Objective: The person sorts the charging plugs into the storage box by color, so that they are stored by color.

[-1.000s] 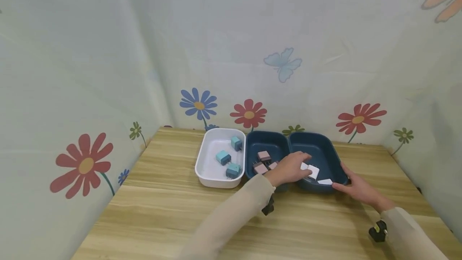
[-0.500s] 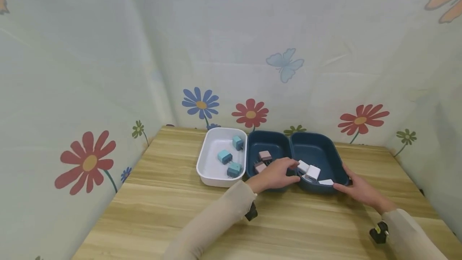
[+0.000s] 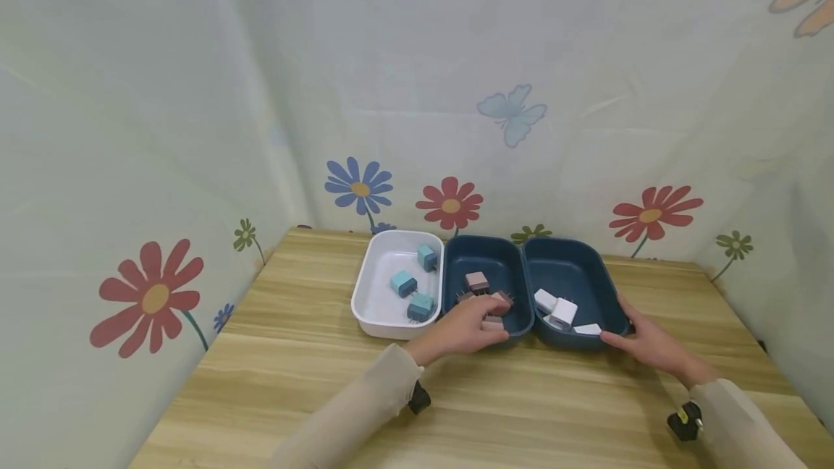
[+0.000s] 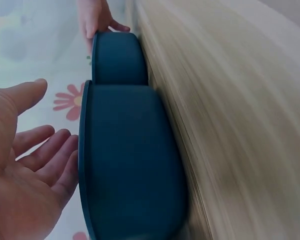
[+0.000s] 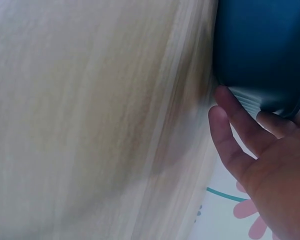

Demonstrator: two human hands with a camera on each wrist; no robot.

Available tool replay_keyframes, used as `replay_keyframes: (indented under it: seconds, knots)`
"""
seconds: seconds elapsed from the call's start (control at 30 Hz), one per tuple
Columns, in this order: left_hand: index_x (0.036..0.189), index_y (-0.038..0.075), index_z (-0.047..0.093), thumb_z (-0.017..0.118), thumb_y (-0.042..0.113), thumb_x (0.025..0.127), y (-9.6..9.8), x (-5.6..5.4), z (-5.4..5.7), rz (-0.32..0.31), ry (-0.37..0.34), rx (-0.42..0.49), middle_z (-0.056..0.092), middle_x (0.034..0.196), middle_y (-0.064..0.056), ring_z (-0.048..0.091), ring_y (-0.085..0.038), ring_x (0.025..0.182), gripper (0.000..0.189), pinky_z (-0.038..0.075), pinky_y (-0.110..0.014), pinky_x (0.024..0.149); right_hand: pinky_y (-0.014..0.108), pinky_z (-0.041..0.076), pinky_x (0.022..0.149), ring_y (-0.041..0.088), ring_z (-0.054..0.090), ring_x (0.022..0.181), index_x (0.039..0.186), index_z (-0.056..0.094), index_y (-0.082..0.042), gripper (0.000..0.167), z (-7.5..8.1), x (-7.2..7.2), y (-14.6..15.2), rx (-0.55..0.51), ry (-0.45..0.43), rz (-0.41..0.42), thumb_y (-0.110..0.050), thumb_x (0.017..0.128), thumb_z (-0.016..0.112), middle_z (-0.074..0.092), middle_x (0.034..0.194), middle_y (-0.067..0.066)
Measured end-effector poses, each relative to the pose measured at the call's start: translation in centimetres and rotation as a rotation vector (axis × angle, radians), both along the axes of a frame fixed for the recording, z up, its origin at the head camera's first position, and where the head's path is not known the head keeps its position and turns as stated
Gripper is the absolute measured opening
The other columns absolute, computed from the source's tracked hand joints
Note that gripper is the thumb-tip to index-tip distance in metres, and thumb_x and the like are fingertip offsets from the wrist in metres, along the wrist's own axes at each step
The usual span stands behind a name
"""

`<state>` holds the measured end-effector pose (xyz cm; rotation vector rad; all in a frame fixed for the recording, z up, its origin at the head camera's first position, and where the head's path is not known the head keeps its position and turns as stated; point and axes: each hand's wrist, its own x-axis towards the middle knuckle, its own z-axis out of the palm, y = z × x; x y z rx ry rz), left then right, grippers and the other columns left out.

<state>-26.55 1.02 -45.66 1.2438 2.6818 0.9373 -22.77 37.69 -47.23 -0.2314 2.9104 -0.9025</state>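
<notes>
My left hand (image 3: 465, 328) reaches over the front rim of the middle dark blue bin (image 3: 485, 250), its thumb and fingers spread apart around the pink plug chargers (image 3: 477, 281) in it. The left wrist view shows that hand (image 4: 32, 165) with loosely bent fingers beside the bin's wall (image 4: 130, 160) and nothing in its palm. My right hand (image 3: 651, 339) holds the front right corner of the right dark blue bin (image 3: 567, 259), thumb at the rim. In the right wrist view, fingertips (image 5: 222, 95) lie against that bin's side. White chargers (image 3: 564, 312) lie in its front part.
A white bin (image 3: 378, 326) with teal chargers (image 3: 404, 282) stands left of the blue bins, all three in a row. They sit on a wooden table (image 3: 300, 310) near its back edge, before a flowered cloth (image 3: 554, 56).
My left hand has drawn left from above the right bin's white chargers to the pink chargers in the middle bin. The right hand has stayed at its corner.
</notes>
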Motion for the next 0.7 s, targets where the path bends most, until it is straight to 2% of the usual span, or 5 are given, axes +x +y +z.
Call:
replay_keyframes:
  seconds: [0.13,0.23,0.47,0.7]
  knots:
    - [0.131,0.01,0.055,0.063,0.036,0.091,-1.9,0.0,-0.3,0.018,0.017,0.011,0.057,0.125,-0.002,0.053,-0.014,0.114,0.048,0.041,-0.029,0.096,0.066,0.03,0.095,0.053,0.032,0.124,0.151,-0.001,-0.005,0.102,-0.1,-0.1,0.0,-0.005,0.009,0.003,-0.048,0.086,0.065,0.018,0.146,0.036]
    - [0.132,0.009,0.053,0.063,0.036,0.091,-3.6,0.0,-0.4,0.045,-0.017,0.018,0.056,0.126,-0.006,0.054,-0.019,0.113,0.05,0.043,-0.031,0.094,0.066,0.03,0.094,0.053,0.031,0.124,0.151,0.0,-0.003,0.102,-0.3,0.0,-0.2,0.009,0.01,0.001,-0.049,0.086,0.064,0.017,0.146,0.036]
    - [0.133,0.01,0.053,0.061,0.038,0.091,-6.9,-0.1,-0.1,0.117,0.002,0.014,0.055,0.128,-0.005,0.052,-0.018,0.117,0.051,0.042,-0.035,0.097,0.069,0.028,0.094,0.056,0.023,0.126,0.148,0.008,0.007,0.098,0.2,0.4,-0.7,0.061,0.04,-0.01,-0.048,0.087,0.063,0.014,0.146,0.036]
    - [0.134,0.008,0.051,0.062,0.038,0.09,-9.2,0.1,-0.1,0.197,0.044,-0.016,0.051,0.133,-0.006,0.048,-0.02,0.121,0.054,0.04,-0.037,0.099,0.07,0.026,0.094,0.057,0.025,0.124,0.142,0.029,0.011,0.092,1.3,1.5,-2.7,0.253,0.215,-0.001,-0.051,0.084,0.065,0.023,0.143,0.036]
